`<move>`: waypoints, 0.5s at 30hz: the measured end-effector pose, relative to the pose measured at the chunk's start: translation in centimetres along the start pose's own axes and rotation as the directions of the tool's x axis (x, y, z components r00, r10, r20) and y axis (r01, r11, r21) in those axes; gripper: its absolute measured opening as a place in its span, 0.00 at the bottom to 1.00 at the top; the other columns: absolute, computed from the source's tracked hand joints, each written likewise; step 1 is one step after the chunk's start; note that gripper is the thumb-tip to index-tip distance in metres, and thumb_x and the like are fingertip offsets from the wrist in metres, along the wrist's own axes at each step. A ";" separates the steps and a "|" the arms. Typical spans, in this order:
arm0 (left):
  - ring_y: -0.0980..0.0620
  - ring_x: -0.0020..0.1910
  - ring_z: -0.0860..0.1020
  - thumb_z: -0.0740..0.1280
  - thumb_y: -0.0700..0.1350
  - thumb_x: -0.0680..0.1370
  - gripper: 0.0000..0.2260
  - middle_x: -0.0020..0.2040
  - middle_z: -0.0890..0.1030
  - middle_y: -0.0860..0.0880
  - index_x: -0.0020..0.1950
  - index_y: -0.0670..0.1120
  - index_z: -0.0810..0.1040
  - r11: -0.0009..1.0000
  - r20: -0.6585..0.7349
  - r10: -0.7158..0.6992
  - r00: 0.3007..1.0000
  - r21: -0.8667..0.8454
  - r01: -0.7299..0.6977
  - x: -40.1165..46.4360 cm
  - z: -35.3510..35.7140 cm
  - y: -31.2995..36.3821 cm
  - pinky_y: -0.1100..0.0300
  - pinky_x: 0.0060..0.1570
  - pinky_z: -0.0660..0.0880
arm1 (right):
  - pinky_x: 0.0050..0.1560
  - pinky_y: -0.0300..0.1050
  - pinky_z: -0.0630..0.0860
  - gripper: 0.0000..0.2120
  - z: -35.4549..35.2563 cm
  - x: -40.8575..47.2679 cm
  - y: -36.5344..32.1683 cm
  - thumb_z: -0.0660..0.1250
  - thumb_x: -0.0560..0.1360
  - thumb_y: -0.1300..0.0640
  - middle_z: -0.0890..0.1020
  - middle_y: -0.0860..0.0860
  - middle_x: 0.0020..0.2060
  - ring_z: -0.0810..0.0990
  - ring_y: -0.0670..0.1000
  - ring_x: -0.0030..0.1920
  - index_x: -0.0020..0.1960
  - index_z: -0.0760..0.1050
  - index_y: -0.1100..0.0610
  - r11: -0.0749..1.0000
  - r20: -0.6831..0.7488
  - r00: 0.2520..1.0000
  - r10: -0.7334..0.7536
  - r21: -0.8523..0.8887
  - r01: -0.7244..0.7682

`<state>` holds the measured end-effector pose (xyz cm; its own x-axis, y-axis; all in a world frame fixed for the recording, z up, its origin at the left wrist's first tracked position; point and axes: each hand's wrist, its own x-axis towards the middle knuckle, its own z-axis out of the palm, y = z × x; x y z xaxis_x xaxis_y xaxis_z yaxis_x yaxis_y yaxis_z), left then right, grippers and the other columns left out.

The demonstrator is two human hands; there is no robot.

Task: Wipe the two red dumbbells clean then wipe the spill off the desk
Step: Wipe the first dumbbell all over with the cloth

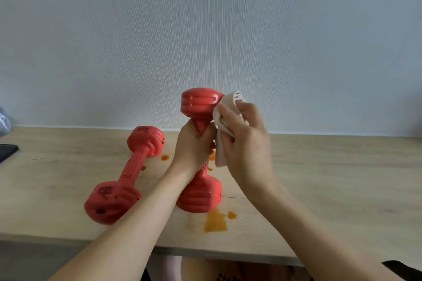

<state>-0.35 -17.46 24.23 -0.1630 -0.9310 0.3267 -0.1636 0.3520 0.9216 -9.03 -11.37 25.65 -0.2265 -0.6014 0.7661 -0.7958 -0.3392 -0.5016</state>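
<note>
One red dumbbell (199,191) stands upright on the wooden desk (331,178), its lower head on the desktop. My left hand (194,146) grips its handle just under the upper head. My right hand (246,137) holds a white cloth (225,121) bunched in its fingers and presses it against the right side of that upper head. A second red dumbbell (127,173) lies on its side to the left, untouched. Orange spill (215,221) stains the desk in front of the upright dumbbell, with smaller drops (164,157) near the lying one.
A dark flat object (6,150) lies at the desk's left edge, with a grey bundle (3,121) behind it. A pale wall rises right behind the desk. The desk's front edge runs close below my forearms.
</note>
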 end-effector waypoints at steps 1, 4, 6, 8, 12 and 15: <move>0.57 0.21 0.73 0.61 0.45 0.75 0.10 0.25 0.75 0.51 0.41 0.38 0.74 1.000 0.006 0.010 1.000 0.002 -0.010 0.0 0.1 0.0 0.65 0.24 0.68 | 0.49 0.50 0.76 0.16 0.0 0.1 0.3 0.63 0.72 0.65 0.75 0.61 0.57 0.76 0.62 0.52 0.58 0.78 0.58 1.000 0.000 1.000 -0.006 -0.028 0.006; 0.59 0.21 0.73 0.61 0.42 0.76 0.08 0.27 0.75 0.48 0.38 0.40 0.73 0.998 0.056 0.032 0.998 0.052 -0.035 -0.5 0.3 0.3 0.66 0.24 0.68 | 0.50 0.37 0.72 0.12 -0.9 0.9 1.2 0.64 0.75 0.64 0.76 0.54 0.51 0.77 0.53 0.49 0.57 0.80 0.57 0.982 -0.001 0.991 0.136 0.136 -0.135; 0.58 0.21 0.72 0.62 0.41 0.75 0.08 0.26 0.74 0.49 0.36 0.41 0.72 0.998 0.094 0.042 0.995 0.040 -0.046 -0.6 0.3 0.6 0.65 0.25 0.68 | 0.48 0.29 0.69 0.09 -1.4 1.5 1.7 0.64 0.77 0.62 0.77 0.51 0.47 0.77 0.48 0.47 0.55 0.81 0.56 0.955 0.007 0.979 0.203 0.221 -0.199; 0.55 0.23 0.72 0.61 0.44 0.71 0.07 0.24 0.73 0.50 0.33 0.44 0.71 0.998 0.130 0.054 0.990 0.024 -0.057 -0.6 -0.1 0.6 0.63 0.26 0.68 | 0.48 0.29 0.70 0.09 -1.6 2.1 2.1 0.64 0.77 0.60 0.78 0.50 0.46 0.77 0.45 0.46 0.54 0.81 0.56 0.946 0.034 0.974 0.222 0.233 -0.224; 0.53 0.24 0.71 0.61 0.44 0.71 0.07 0.24 0.73 0.50 0.33 0.45 0.70 0.999 0.168 0.042 0.985 0.013 -0.045 -0.6 -0.2 0.4 0.60 0.28 0.69 | 0.49 0.31 0.71 0.09 -2.0 2.6 2.9 0.64 0.77 0.61 0.81 0.51 0.48 0.78 0.44 0.48 0.52 0.81 0.56 0.938 0.043 0.967 0.253 0.234 -0.256; 0.56 0.22 0.70 0.62 0.39 0.75 0.10 0.24 0.72 0.50 0.34 0.45 0.70 0.998 0.118 0.031 0.993 0.042 -0.036 -0.5 0.2 0.4 0.62 0.27 0.68 | 0.48 0.45 0.76 0.13 -2.0 1.9 1.4 0.60 0.74 0.61 0.80 0.54 0.53 0.79 0.56 0.51 0.54 0.81 0.56 0.995 -0.087 0.993 0.083 0.055 -0.078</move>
<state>-0.53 -16.84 24.37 -0.2818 -0.9016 0.3282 -0.1983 0.3894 0.8995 -11.71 -11.58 27.15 -0.3400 -0.5621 0.7539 -0.7434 -0.3304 -0.5816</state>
